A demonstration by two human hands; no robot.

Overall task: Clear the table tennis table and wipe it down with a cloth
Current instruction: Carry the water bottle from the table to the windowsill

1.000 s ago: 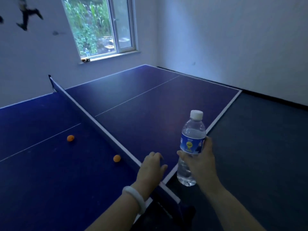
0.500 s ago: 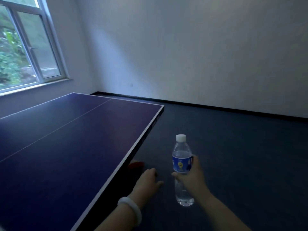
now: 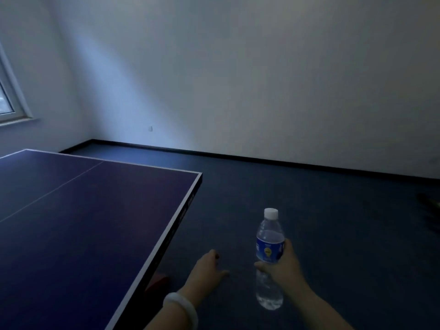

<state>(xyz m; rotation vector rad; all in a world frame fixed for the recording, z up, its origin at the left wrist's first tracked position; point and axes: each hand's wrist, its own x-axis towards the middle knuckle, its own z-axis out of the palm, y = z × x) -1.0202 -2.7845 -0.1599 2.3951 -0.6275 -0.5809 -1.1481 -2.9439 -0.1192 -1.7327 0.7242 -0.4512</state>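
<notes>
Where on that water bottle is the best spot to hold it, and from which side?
Around the labelled middle, from the side. The water bottle is upright, and its straight round body there suits curled fingers, whereas the neck tapers toward the white cap. The right hand holds it just so, fingers and thumb round the blue label from the person's right, over the floor beside the table.

Dark blue table tennis table (image 3: 90, 234) with white lines, standing on dark blue floor (image 3: 309, 198).
</notes>
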